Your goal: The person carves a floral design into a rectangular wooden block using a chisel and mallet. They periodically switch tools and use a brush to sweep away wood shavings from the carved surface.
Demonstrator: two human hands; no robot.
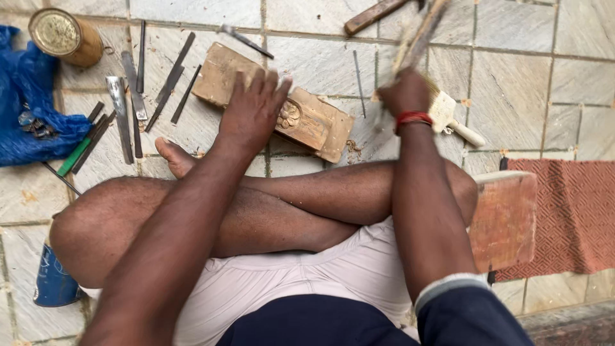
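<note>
While the wooden block [301, 112] is lying on the tiled floor [512, 83] before my crossed legs, I'm pressing my left hand [253, 109] flat on it, its grip spread wide; my right hand [405, 93] is clenching a blurred mallet handle [419, 38]. The block is looking heavy and stiff, its carved flower [288, 115] fragile, so plain ends are safest for holding

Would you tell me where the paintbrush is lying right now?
The paintbrush lies on the tiled floor, just right of the right hand.

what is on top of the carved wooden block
The left hand lies flat across the tan rectangular wooden block. A carved flower shows beside the thumb. Any carving beneath the palm is hidden.
</note>
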